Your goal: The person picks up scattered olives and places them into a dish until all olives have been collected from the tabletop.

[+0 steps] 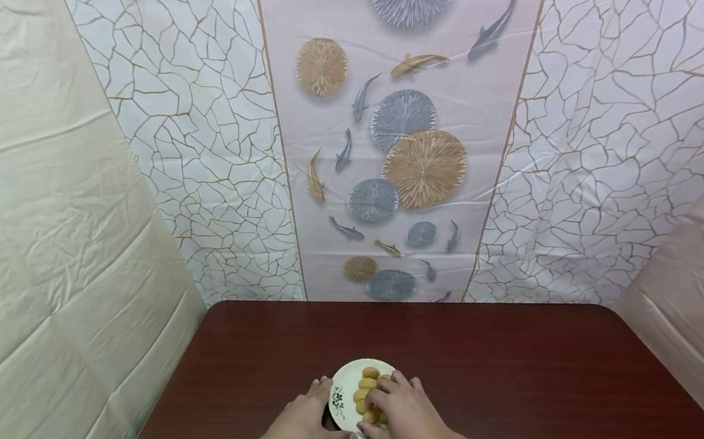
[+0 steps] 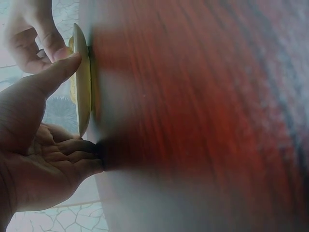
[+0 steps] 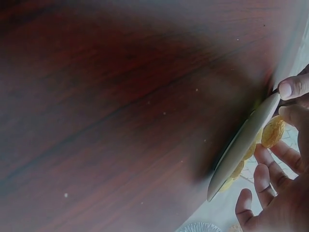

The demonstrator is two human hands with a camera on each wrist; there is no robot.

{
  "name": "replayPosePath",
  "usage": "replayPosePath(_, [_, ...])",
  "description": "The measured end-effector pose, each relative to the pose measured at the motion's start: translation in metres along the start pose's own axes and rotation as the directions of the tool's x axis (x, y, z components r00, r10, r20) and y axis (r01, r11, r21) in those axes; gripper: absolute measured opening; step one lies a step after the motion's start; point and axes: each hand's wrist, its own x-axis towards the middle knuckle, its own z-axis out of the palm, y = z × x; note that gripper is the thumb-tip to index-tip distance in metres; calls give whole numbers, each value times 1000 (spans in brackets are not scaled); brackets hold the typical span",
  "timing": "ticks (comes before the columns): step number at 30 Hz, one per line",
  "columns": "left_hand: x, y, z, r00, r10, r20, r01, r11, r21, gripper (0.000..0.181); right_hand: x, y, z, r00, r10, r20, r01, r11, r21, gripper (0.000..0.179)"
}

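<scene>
A round white plate (image 1: 339, 386) with a dark floral print sits on the table. Several wrinkled, yellow-brown oval pieces (image 1: 371, 372), perhaps dried fruit, lie in rows on its right part. My left hand (image 1: 304, 423) holds the plate's left side, thumb on the near rim and fingers along the far-left edge. Over the pieces is my right hand (image 1: 409, 417). In the right wrist view its thumb and finger pinch one yellow oval piece (image 3: 273, 131) near the plate's edge, while other fingers spread beside the row. My right hand hides part of the plate.
The dark red-brown wooden table (image 1: 510, 383) extends around the plate. Behind it hangs a patterned cloth (image 1: 349, 198) with fish and lily-pad prints. Plain pale cloths (image 1: 33, 251) close off the left and right sides.
</scene>
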Motion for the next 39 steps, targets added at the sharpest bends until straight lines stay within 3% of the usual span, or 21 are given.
replayPosePath(17, [0, 1, -3, 999, -19, 26, 19, 1000, -8, 118, 4, 1, 5, 997, 0, 80, -1, 1000, 7, 24])
replayPosePath(39, [-1, 1, -2, 1000, -15, 13, 16, 1000, -20, 117, 6, -2, 7, 996, -17, 84, 18, 1000, -15, 26])
